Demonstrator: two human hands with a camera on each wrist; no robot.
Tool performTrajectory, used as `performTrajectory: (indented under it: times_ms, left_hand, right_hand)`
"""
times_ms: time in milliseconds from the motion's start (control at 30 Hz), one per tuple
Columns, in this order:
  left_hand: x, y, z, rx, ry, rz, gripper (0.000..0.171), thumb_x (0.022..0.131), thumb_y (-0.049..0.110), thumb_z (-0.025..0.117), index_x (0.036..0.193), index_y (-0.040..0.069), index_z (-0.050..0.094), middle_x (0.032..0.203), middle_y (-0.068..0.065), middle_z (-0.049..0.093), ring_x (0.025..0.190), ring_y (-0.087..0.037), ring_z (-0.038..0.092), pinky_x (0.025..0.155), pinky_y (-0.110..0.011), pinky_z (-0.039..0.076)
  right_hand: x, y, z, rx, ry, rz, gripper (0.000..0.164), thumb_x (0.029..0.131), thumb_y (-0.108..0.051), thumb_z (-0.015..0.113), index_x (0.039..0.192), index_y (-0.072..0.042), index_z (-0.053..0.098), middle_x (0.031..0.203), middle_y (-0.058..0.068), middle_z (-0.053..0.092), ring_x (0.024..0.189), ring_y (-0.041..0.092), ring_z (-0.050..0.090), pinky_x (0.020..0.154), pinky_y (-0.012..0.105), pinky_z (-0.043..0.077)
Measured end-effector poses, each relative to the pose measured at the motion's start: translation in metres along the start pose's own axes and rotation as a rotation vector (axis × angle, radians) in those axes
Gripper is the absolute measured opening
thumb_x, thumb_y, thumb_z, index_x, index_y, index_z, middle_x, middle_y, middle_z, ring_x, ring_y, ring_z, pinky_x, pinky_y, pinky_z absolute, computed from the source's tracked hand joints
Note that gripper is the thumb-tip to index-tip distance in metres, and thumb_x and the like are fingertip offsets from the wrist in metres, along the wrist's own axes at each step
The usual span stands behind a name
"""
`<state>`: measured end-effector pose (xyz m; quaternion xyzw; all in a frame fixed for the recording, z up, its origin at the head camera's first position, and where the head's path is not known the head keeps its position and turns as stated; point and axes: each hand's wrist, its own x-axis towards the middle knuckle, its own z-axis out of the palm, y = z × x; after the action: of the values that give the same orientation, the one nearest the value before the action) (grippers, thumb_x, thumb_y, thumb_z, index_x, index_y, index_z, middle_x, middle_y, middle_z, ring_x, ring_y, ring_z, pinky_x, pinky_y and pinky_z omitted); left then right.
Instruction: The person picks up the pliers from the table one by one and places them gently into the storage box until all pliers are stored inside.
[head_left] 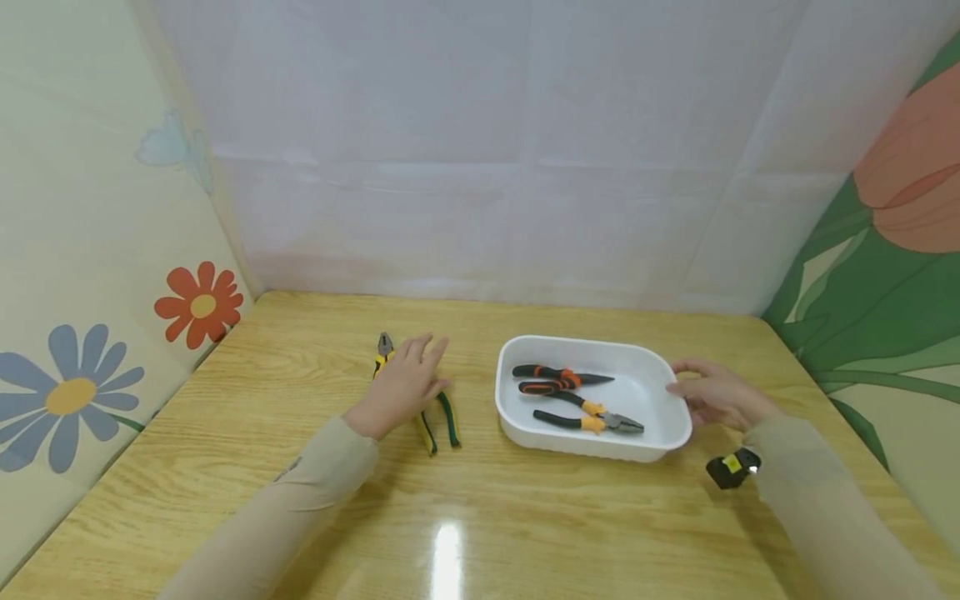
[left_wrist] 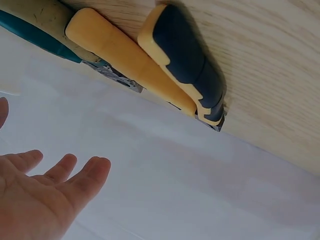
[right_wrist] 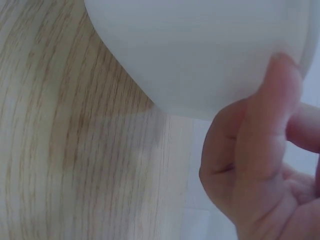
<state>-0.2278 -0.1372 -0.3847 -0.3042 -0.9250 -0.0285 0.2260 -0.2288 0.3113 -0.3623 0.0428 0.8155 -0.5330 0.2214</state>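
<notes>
A white cloth hangs between flowered panels behind a wood-grain table. At left, the left hand, fingers spread and gripping nothing, is over yellow-and-black pliers and green-handled pliers on the table. At centre, a white container holds orange-and-black pliers and black-and-yellow pliers, handles leftward, apparently laid along its length to fit. The right hand pinches its right end, seemingly steadying it; a small black object shows near that cuff. The handles look rubbery and curved, the metal noses dull; the container appears smooth plastic, oblong with rounded corners.
</notes>
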Motion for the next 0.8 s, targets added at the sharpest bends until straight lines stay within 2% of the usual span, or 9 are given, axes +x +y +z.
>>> performTrajectory:
  times_ms: [167,300,467,633,800]
  left_hand:
    - [-0.005,-0.002,-0.001,-0.018,-0.044,-0.06,0.064,0.091,0.028,0.069,0.139,-0.006,0.045,0.13,-0.032,0.048,0.115,-0.045,0.052,0.093,-0.049,0.048]
    - [-0.008,-0.004,-0.001,-0.007,-0.064,-0.074,0.064,0.09,0.027,0.07,0.139,-0.006,0.044,0.13,-0.032,0.048,0.114,-0.044,0.052,0.092,-0.048,0.048]
    - [-0.012,-0.005,0.0,-0.035,-0.072,-0.102,0.064,0.089,0.025,0.071,0.138,-0.007,0.044,0.128,-0.033,0.047,0.113,-0.047,0.051,0.09,-0.05,0.049]
    - [-0.017,-0.006,-0.003,-0.028,-0.13,-0.15,0.064,0.092,0.025,0.069,0.139,-0.008,0.041,0.129,-0.035,0.046,0.116,-0.048,0.049,0.095,-0.051,0.046]
    - [-0.023,-0.007,-0.003,-0.04,-0.131,-0.187,0.064,0.09,0.023,0.07,0.137,-0.01,0.041,0.126,-0.036,0.045,0.114,-0.049,0.049,0.097,-0.052,0.043]
  right_hand:
    - [0.0,-0.001,0.0,-0.012,0.004,0.005,0.051,0.099,-0.009,0.05,0.139,0.011,0.026,0.114,0.022,0.054,0.082,0.019,0.063,0.072,0.039,0.057]
    - [0.0,-0.002,0.0,-0.018,0.005,0.015,0.051,0.1,-0.01,0.05,0.14,0.01,0.026,0.118,0.025,0.051,0.083,0.019,0.063,0.072,0.039,0.057]
    - [0.0,-0.001,0.0,-0.01,-0.003,0.008,0.05,0.1,-0.009,0.05,0.139,0.011,0.026,0.114,0.022,0.054,0.082,0.019,0.064,0.071,0.039,0.057]
    - [0.001,0.0,-0.001,0.002,-0.003,0.007,0.049,0.1,-0.008,0.049,0.138,0.011,0.026,0.109,0.019,0.056,0.081,0.019,0.064,0.07,0.038,0.057]
    - [0.002,0.001,-0.001,0.006,-0.011,0.003,0.049,0.1,-0.008,0.049,0.138,0.012,0.025,0.108,0.018,0.056,0.08,0.019,0.063,0.069,0.038,0.057]
